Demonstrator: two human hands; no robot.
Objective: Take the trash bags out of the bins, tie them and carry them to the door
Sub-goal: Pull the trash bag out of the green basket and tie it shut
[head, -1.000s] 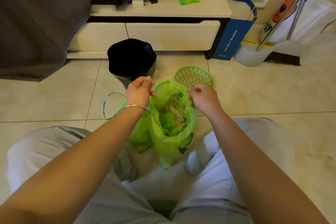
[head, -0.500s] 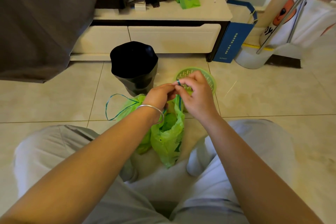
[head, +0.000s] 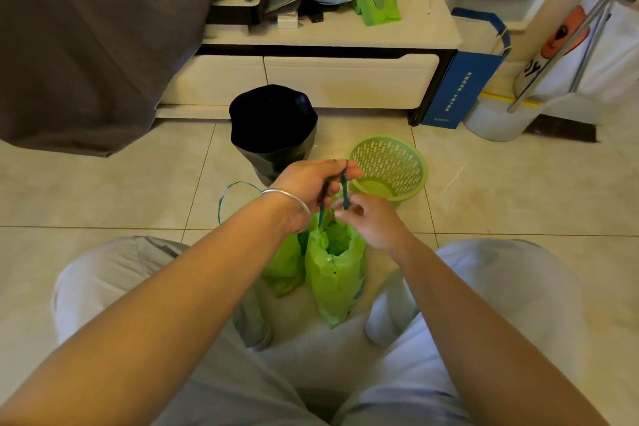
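A filled green trash bag stands on the floor between my knees, its mouth drawn narrow. My left hand holds its dark teal drawstring up above the bag. Just below, my right hand pinches the same string near the bag's mouth. A second green bag with a loose teal string loop lies behind it to the left. A bin lined with a black bag stands further back. The green perforated bin sits at the right with no bag in it.
A low white TV cabinet runs along the back, with a blue paper bag leaning at its right end. A grey bed cover hangs at the left. Metal rack poles and a white base stand at the right.
The bag's mouth was wide open a second ago. My hands came together over it, and my left hand has since lifted the drawstring while the mouth has pulled narrow.
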